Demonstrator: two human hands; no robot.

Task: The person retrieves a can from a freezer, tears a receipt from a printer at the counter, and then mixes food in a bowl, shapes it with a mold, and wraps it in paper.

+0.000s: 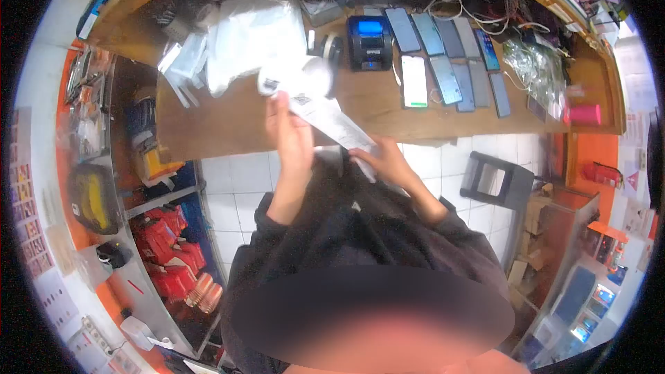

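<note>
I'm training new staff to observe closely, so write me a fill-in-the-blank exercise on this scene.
The paper stretched between the left grip and right grip is mainly ____.
The top of the black printer shows a patch of ____.
The white-screened phone lies to the printer's ____ in the picture.
The dark stool stands on white floor ____.

Missing words: white; blue; right; tiles.

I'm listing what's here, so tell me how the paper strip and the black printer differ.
The paper strip is long, narrow and white; the black printer is boxy. The strip is held between the left hand and right hand; the printer stands on the wooden desk.
</note>
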